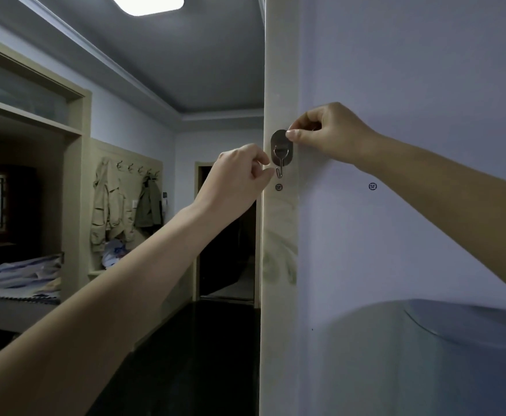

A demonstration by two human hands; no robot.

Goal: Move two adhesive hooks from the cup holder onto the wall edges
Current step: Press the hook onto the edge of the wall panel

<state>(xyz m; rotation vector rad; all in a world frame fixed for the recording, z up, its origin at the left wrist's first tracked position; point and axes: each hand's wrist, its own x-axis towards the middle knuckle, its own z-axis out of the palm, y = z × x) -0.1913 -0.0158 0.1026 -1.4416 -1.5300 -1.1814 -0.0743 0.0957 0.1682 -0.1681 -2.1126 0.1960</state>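
Note:
A grey oval adhesive hook [281, 153] with a small wire hook hanging from it lies flat against the pale wooden wall edge [279, 85]. My right hand [326, 133] pinches the top of its plate between thumb and fingers. My left hand [239, 172] is curled beside the hook's lower left, its fingertips at the wire hook; whether they grip it is unclear. A round black mark [279, 187] sits on the edge just below the hook, and a second mark [372, 186] is on the white wall to the right. No cup holder or second hook is in view.
A white rounded appliance [425, 355] stands low on the right against the wall. To the left a hallway opens, with jackets [110, 202] on a row of wall hooks, a bed [17, 277] and a dark doorway [227, 250].

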